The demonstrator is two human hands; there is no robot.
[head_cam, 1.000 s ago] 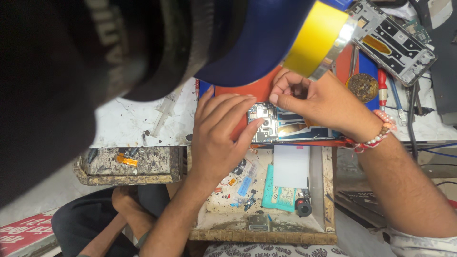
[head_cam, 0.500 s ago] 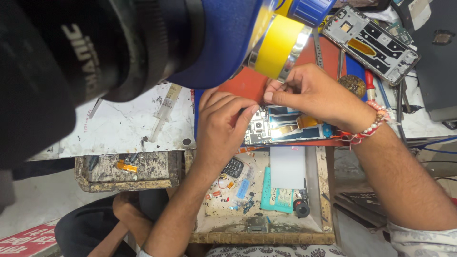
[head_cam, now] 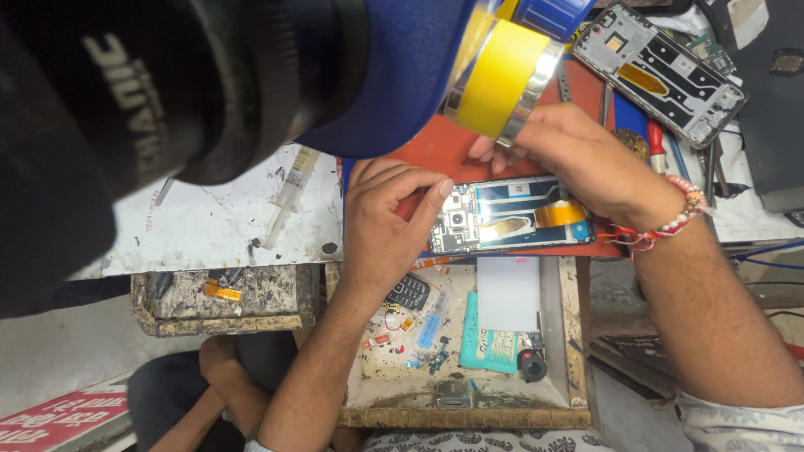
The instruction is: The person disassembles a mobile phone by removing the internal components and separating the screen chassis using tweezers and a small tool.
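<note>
Opened phone lies left-right (camera end leftward); left hand steadies it, right hand pinches its top edge.

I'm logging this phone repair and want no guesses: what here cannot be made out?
Head view only:
- Right hand fingertips: hidden behind the yellow-banded lamp head.
- Opened phone left edge: covered by the left hand.
- Top left of bench: blocked by a dark blurred object.
- Drawer parts: too small.

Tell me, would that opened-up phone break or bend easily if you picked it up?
The opened phone looks flat and stiff, so it probably would not flop. Its bare circuit parts and orange ribbon show, so it is likely fragile to pokes. The left hand steadies one end, the right hand the other, suggesting it slides easily on the red mat.
</note>
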